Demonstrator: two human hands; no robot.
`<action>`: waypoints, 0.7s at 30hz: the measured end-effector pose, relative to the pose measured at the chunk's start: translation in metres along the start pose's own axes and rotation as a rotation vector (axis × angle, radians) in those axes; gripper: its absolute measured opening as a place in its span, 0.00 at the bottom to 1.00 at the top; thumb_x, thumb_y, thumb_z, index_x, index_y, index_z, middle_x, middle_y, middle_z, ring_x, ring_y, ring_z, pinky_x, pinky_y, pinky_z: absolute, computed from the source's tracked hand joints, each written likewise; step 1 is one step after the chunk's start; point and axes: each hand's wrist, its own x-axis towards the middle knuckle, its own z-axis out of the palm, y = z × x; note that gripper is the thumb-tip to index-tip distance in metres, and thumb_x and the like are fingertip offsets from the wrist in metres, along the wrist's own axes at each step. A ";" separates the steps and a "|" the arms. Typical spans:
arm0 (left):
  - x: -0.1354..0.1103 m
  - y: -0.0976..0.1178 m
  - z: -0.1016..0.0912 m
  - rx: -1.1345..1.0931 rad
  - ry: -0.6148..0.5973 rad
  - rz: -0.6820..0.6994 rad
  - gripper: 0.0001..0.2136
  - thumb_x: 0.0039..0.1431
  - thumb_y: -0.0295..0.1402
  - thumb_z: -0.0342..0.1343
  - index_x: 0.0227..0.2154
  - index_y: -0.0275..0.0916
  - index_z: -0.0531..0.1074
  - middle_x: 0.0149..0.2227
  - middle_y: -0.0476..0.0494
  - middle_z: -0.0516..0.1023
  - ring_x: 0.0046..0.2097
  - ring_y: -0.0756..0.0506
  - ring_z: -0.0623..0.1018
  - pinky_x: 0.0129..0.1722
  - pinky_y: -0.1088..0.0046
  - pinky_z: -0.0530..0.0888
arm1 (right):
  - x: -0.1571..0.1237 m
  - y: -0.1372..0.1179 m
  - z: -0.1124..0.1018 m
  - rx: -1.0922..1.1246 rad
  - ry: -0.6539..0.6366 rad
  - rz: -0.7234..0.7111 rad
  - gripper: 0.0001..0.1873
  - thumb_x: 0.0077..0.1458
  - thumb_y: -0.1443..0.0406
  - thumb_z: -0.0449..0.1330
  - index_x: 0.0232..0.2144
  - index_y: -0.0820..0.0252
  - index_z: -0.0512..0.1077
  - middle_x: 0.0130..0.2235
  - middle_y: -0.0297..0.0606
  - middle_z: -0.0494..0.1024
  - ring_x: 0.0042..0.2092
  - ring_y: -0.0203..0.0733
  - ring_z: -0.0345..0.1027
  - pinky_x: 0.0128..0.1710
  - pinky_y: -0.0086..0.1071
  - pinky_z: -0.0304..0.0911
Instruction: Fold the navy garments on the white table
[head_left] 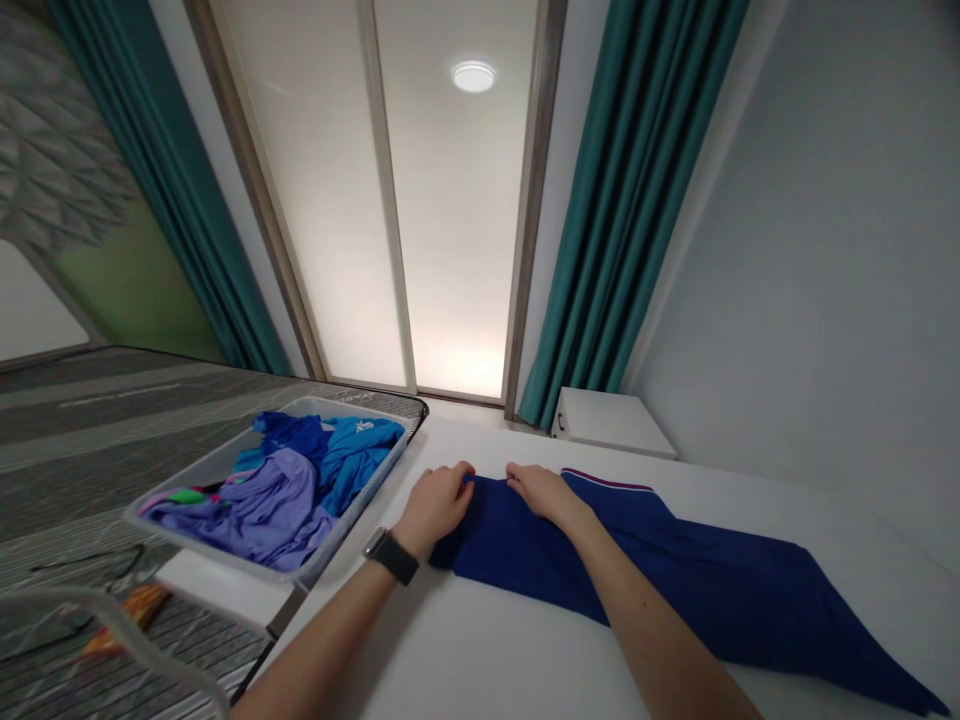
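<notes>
A dark blue garment (720,570), probably a shirt, lies stretched across the white table (450,650). A thin white and red trim runs along part of its far edge. My left hand (439,505), with a black watch on the wrist, pinches the garment's far left corner. Closed on the same far edge, a short way to the right, is my right hand (544,493). My fingertips are partly hidden behind the hands. On the right, the garment narrows to a point near the table's front.
A clear plastic bin (360,505) of blue and purple clothes stands left of the table. Beyond the table is a low white cabinet (615,420). Teal curtains (637,200) flank frosted sliding doors (457,200). A pale curved bar (135,640) crosses the lower left.
</notes>
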 end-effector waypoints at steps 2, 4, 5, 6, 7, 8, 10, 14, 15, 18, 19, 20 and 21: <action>0.012 0.000 0.008 0.029 -0.038 -0.012 0.12 0.65 0.36 0.45 0.44 0.41 0.71 0.38 0.42 0.81 0.43 0.41 0.78 0.43 0.65 0.65 | 0.000 0.000 0.000 0.000 0.005 -0.002 0.10 0.65 0.62 0.48 0.44 0.53 0.68 0.43 0.40 0.78 0.44 0.44 0.71 0.36 0.31 0.56; 0.019 -0.001 0.017 0.035 -0.048 -0.020 0.12 0.65 0.37 0.45 0.42 0.41 0.72 0.40 0.42 0.80 0.45 0.41 0.77 0.45 0.64 0.65 | -0.001 -0.001 0.000 0.000 0.011 -0.009 0.09 0.65 0.61 0.49 0.44 0.53 0.68 0.43 0.40 0.78 0.44 0.43 0.72 0.36 0.30 0.56; 0.020 -0.002 0.021 0.032 -0.043 -0.018 0.12 0.66 0.38 0.45 0.41 0.41 0.72 0.40 0.42 0.80 0.45 0.41 0.77 0.45 0.64 0.65 | -0.001 -0.001 0.000 0.000 0.013 -0.013 0.09 0.65 0.61 0.49 0.43 0.53 0.68 0.43 0.39 0.78 0.44 0.43 0.72 0.36 0.30 0.56; 0.021 -0.002 0.025 0.025 -0.032 -0.012 0.12 0.66 0.38 0.45 0.40 0.41 0.72 0.41 0.42 0.80 0.46 0.41 0.77 0.45 0.64 0.65 | -0.001 -0.002 0.001 0.000 0.014 -0.014 0.09 0.65 0.60 0.49 0.43 0.53 0.68 0.43 0.39 0.78 0.43 0.43 0.72 0.36 0.30 0.56; 0.020 -0.004 0.028 0.015 -0.018 -0.003 0.12 0.66 0.38 0.45 0.39 0.41 0.72 0.41 0.42 0.80 0.46 0.41 0.76 0.45 0.64 0.64 | -0.001 -0.002 0.001 -0.002 0.015 -0.013 0.09 0.65 0.60 0.49 0.43 0.53 0.67 0.42 0.40 0.78 0.43 0.43 0.72 0.36 0.31 0.56; 0.019 -0.005 0.030 -0.001 -0.004 0.010 0.11 0.65 0.38 0.45 0.38 0.41 0.72 0.41 0.43 0.79 0.45 0.42 0.76 0.45 0.63 0.63 | -0.001 -0.002 0.001 -0.004 0.016 -0.011 0.09 0.65 0.60 0.49 0.42 0.53 0.67 0.42 0.40 0.78 0.42 0.43 0.72 0.36 0.31 0.56; 0.018 -0.007 0.033 -0.041 0.016 0.037 0.10 0.65 0.38 0.46 0.37 0.41 0.71 0.39 0.44 0.79 0.44 0.42 0.76 0.44 0.64 0.62 | 0.000 -0.003 0.002 -0.010 0.021 -0.004 0.10 0.66 0.60 0.48 0.43 0.54 0.67 0.42 0.41 0.78 0.42 0.44 0.72 0.36 0.31 0.56; 0.019 -0.011 0.037 -0.095 0.037 0.053 0.09 0.66 0.35 0.45 0.36 0.41 0.70 0.38 0.45 0.79 0.43 0.43 0.75 0.43 0.65 0.61 | 0.000 -0.002 0.005 -0.023 0.037 0.010 0.13 0.68 0.60 0.43 0.44 0.55 0.66 0.42 0.43 0.78 0.42 0.45 0.73 0.36 0.32 0.57; 0.020 -0.011 0.037 -0.096 0.047 0.055 0.09 0.66 0.35 0.45 0.36 0.41 0.70 0.38 0.45 0.79 0.43 0.43 0.75 0.43 0.65 0.61 | 0.000 -0.002 0.005 -0.027 0.042 0.013 0.14 0.68 0.60 0.42 0.44 0.55 0.66 0.42 0.43 0.78 0.42 0.45 0.73 0.36 0.32 0.57; 0.022 -0.012 0.040 -0.076 0.076 0.074 0.08 0.66 0.34 0.47 0.36 0.41 0.70 0.39 0.45 0.79 0.43 0.43 0.75 0.42 0.65 0.61 | 0.000 -0.002 0.007 -0.040 0.064 0.024 0.14 0.68 0.60 0.42 0.44 0.55 0.65 0.42 0.43 0.78 0.43 0.45 0.73 0.36 0.32 0.57; 0.023 -0.012 0.042 -0.069 0.080 0.075 0.08 0.66 0.34 0.47 0.36 0.41 0.70 0.39 0.45 0.79 0.43 0.43 0.75 0.42 0.66 0.61 | 0.000 -0.002 0.007 -0.045 0.073 0.030 0.14 0.68 0.61 0.42 0.44 0.55 0.66 0.42 0.43 0.78 0.43 0.45 0.73 0.36 0.32 0.57; 0.023 -0.013 0.043 -0.064 0.080 0.071 0.08 0.66 0.34 0.48 0.36 0.41 0.71 0.39 0.45 0.78 0.43 0.43 0.75 0.42 0.66 0.62 | 0.001 -0.003 0.008 -0.050 0.083 0.036 0.13 0.68 0.61 0.43 0.44 0.55 0.66 0.42 0.43 0.78 0.43 0.45 0.73 0.36 0.32 0.57; 0.024 -0.014 0.044 -0.063 0.078 0.064 0.08 0.65 0.35 0.48 0.36 0.41 0.71 0.39 0.45 0.78 0.43 0.43 0.75 0.41 0.66 0.62 | 0.001 -0.003 0.008 -0.055 0.094 0.041 0.13 0.67 0.61 0.44 0.44 0.56 0.66 0.42 0.43 0.78 0.43 0.46 0.73 0.37 0.32 0.57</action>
